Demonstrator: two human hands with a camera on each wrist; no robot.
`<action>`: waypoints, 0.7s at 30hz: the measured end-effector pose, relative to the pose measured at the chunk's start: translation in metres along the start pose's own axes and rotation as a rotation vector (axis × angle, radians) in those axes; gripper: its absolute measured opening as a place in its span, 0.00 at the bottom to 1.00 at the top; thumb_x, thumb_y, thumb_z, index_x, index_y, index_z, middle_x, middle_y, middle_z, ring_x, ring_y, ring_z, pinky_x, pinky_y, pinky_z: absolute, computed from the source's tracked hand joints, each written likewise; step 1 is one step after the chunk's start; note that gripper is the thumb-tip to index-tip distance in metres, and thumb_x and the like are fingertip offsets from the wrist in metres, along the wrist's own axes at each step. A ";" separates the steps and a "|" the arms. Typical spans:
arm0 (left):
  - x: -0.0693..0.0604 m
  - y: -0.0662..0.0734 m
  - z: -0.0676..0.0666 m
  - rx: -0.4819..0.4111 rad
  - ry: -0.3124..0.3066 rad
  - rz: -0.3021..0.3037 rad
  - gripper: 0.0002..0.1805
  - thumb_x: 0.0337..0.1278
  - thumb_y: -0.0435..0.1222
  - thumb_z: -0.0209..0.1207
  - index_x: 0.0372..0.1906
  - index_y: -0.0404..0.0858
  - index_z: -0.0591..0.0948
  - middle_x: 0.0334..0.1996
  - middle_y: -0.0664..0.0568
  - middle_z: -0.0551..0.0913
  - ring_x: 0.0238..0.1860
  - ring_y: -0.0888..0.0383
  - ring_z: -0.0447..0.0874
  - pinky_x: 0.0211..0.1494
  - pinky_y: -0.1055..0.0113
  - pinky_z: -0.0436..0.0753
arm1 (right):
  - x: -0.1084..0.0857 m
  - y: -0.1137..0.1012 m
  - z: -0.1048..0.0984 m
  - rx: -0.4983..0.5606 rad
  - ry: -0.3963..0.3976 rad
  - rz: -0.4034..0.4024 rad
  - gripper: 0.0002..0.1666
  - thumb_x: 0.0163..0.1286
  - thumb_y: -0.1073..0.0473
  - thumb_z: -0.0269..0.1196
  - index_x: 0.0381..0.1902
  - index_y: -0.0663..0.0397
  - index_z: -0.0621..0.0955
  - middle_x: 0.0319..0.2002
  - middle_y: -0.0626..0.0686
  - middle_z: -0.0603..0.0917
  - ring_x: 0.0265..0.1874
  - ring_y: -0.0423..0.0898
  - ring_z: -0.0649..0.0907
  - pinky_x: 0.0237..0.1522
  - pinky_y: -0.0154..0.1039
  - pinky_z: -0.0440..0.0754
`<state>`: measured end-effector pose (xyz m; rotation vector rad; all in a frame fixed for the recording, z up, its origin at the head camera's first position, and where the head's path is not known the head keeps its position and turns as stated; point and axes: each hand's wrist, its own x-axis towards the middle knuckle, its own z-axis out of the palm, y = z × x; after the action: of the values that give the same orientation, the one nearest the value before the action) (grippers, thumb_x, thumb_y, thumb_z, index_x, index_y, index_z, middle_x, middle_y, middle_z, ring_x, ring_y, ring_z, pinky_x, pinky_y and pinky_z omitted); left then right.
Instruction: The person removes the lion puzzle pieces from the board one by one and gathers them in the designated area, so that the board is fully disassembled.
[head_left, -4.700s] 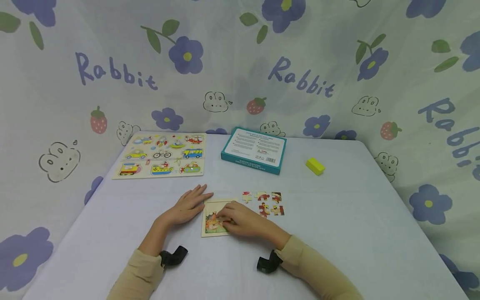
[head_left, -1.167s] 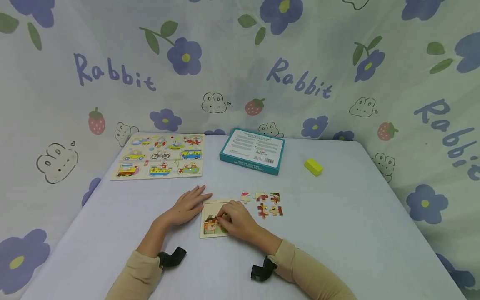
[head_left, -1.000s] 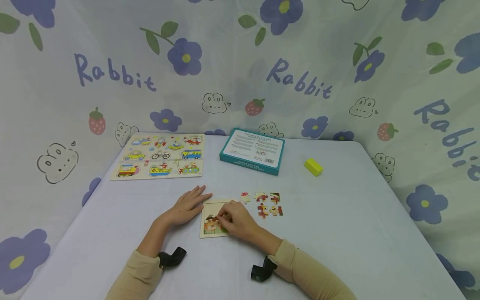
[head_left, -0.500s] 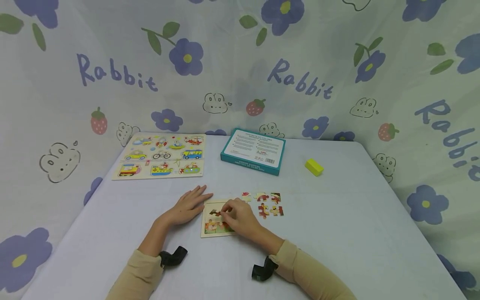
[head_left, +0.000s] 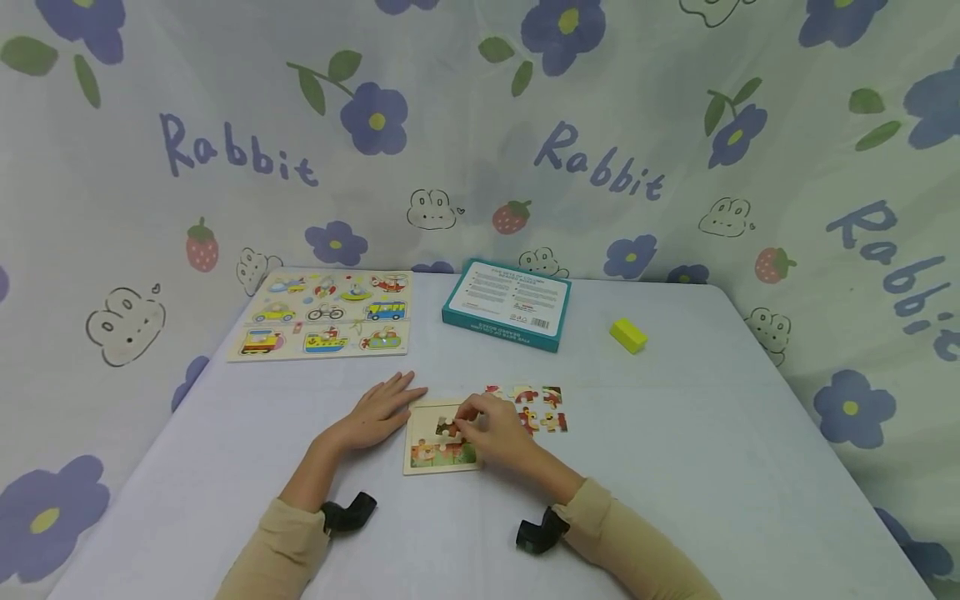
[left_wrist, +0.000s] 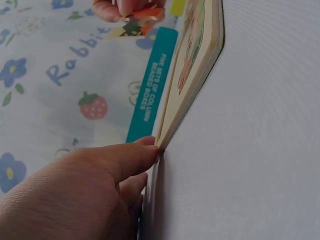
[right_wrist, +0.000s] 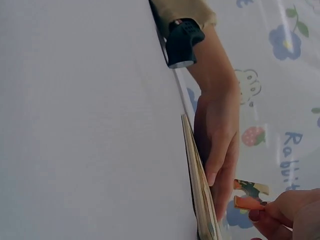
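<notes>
My right hand [head_left: 495, 429] pinches a jigsaw piece [head_left: 446, 427] between thumb and fingers, above the wooden puzzle tray [head_left: 423, 414]. In the right wrist view that jigsaw piece [right_wrist: 253, 188] is clear of the tray, its edge orange and its face dark green. Along the tray's near side lies a row of joined pieces [head_left: 442, 454] with an animal picture. My left hand [head_left: 371, 417] rests on the table with fingers straight, at the tray's left edge. In the left wrist view, the left thumb [left_wrist: 135, 160] touches the tray's corner.
Several loose puzzle pieces [head_left: 553, 421] lie right of the tray, partly behind my right hand. Farther back are a vehicle puzzle board [head_left: 324, 335], a teal and white box [head_left: 506, 304] and a yellow block [head_left: 628, 335]. A printed curtain [head_left: 465, 125] hangs behind the table.
My right hand has lifted the piece from over the near row and carried it slightly right and back, uncovering more of that row. The left hand has stayed in place.
</notes>
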<state>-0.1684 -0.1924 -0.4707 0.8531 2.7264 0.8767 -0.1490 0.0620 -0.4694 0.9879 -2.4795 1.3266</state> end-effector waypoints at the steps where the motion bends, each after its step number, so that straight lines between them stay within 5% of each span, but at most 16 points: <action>1: 0.000 0.000 0.000 0.005 -0.001 0.000 0.24 0.66 0.38 0.48 0.66 0.41 0.66 0.70 0.40 0.51 0.70 0.42 0.42 0.67 0.44 0.44 | -0.001 0.001 -0.002 0.002 0.000 0.002 0.02 0.62 0.60 0.62 0.30 0.52 0.80 0.28 0.44 0.81 0.31 0.35 0.78 0.33 0.32 0.77; 21: -0.001 -0.003 0.002 -0.020 0.033 0.050 0.23 0.66 0.38 0.48 0.65 0.40 0.66 0.69 0.37 0.52 0.69 0.41 0.43 0.66 0.45 0.43 | -0.010 0.018 -0.033 -0.055 0.030 0.015 0.04 0.59 0.65 0.64 0.32 0.51 0.82 0.28 0.43 0.81 0.31 0.36 0.78 0.34 0.39 0.79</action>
<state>-0.1685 -0.1940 -0.4737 0.9146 2.7303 0.9348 -0.1576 0.1001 -0.4662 0.9315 -2.4919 1.2610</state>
